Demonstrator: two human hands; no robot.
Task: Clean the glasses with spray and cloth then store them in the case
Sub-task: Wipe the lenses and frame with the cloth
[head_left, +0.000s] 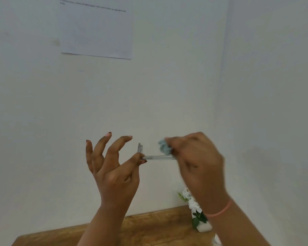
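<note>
I hold a pair of clear-framed glasses (pixel 156 157) up in front of the white wall, seen edge-on as a thin horizontal bar. My left hand (pixel 112 167) pinches their left end between thumb and forefinger, the other fingers spread upward. My right hand (pixel 196 157), blurred, grips a bunched light-blue cloth (pixel 164 148) against the right end of the glasses. The spray and the case are out of view.
A wooden table (pixel 149 226) shows along the bottom. A small white vase with white flowers and green leaves (pixel 198 215) stands at its back right, partly behind my right wrist. A printed sheet (pixel 96 29) hangs on the wall above.
</note>
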